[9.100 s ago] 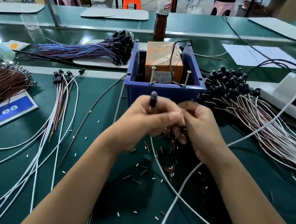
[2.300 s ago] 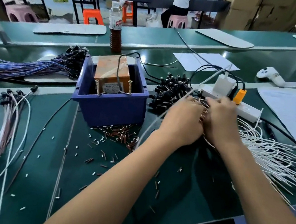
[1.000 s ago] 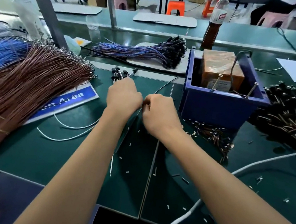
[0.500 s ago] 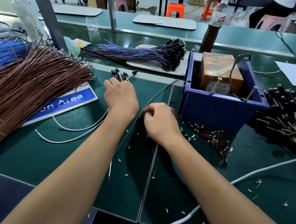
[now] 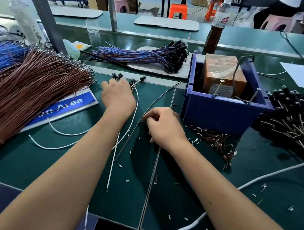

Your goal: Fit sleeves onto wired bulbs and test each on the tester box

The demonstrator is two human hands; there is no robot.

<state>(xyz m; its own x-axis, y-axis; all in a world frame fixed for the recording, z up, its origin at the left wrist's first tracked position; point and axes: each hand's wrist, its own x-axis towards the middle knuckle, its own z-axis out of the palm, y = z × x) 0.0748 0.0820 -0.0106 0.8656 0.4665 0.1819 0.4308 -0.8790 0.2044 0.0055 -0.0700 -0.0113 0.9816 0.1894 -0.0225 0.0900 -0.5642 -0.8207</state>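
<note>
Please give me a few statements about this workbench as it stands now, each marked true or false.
1. The orange-brown tester box sits inside the blue bin. True.
2. The left hand rests by the black-capped bulbs left of the bin. True.
3. The right hand is reaching into the bin. False: it lies on the green mat in front of the bin, fingers curled.
4. The big brown wire bundle lies right of the bin. False: it lies at the far left.
5. A bottle stands behind the bin. True.
</note>
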